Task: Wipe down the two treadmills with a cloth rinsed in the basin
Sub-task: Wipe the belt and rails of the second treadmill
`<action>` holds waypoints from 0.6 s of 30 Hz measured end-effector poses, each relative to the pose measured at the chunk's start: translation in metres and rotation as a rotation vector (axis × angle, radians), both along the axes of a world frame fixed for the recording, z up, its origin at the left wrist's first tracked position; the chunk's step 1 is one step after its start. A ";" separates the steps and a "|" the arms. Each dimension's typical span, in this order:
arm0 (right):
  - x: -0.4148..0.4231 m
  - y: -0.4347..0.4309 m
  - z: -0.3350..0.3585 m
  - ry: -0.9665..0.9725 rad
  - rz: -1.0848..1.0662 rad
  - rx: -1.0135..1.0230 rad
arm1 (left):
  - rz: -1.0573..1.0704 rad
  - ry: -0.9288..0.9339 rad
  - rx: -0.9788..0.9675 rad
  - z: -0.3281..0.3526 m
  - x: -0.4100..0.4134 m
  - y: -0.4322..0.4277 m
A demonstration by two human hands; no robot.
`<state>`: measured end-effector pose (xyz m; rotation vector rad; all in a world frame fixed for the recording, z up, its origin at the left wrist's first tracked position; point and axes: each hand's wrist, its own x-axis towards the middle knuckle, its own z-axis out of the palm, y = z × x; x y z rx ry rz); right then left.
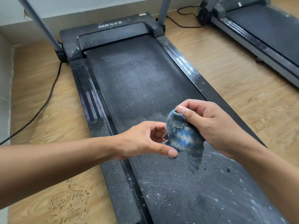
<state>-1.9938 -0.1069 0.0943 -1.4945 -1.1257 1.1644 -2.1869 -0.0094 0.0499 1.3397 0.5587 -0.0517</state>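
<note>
A dusty black treadmill (137, 75) runs from the wall toward me, its belt speckled with white dust near the bottom. Above the belt my right hand (215, 125) grips a fluffy blue cloth (184, 136), thumb pinching its top edge. My left hand (145, 139) reaches in from the left and pinches the cloth's lower left edge between thumb and fingers. One corner of the cloth hangs down. A second treadmill (265, 29) stands at the top right. No basin is in view.
A black power cable (47, 101) trails across the wooden floor (48, 126) left of the near treadmill. Another cable (182, 21) lies between the two machines. Grey uprights (38, 25) rise from the treadmill's front corners. A pale wall runs along the left and back.
</note>
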 end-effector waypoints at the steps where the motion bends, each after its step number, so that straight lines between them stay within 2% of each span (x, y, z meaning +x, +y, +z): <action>1: 0.002 0.000 0.000 0.005 -0.010 0.003 | -0.006 0.019 0.000 -0.001 0.002 0.001; 4: 0.013 0.000 -0.002 0.016 -0.060 -0.005 | -0.076 0.029 -0.047 -0.001 0.003 -0.003; 7: 0.021 -0.001 -0.004 -0.003 -0.081 -0.044 | -0.056 0.022 -0.093 -0.001 0.000 -0.004; 11: 0.026 -0.003 -0.028 0.066 -0.130 -0.250 | 0.045 -0.067 -0.185 0.004 -0.001 -0.010; 13: 0.027 -0.007 -0.046 0.219 -0.161 -0.420 | 0.094 -0.124 -0.329 0.010 0.001 -0.012; 16: 0.027 -0.017 -0.075 0.626 -0.278 -0.683 | 0.210 -0.130 -0.466 0.012 0.003 -0.009; 18: 0.022 -0.025 -0.088 0.845 -0.302 -0.740 | 0.308 -0.102 -0.511 0.008 0.005 -0.005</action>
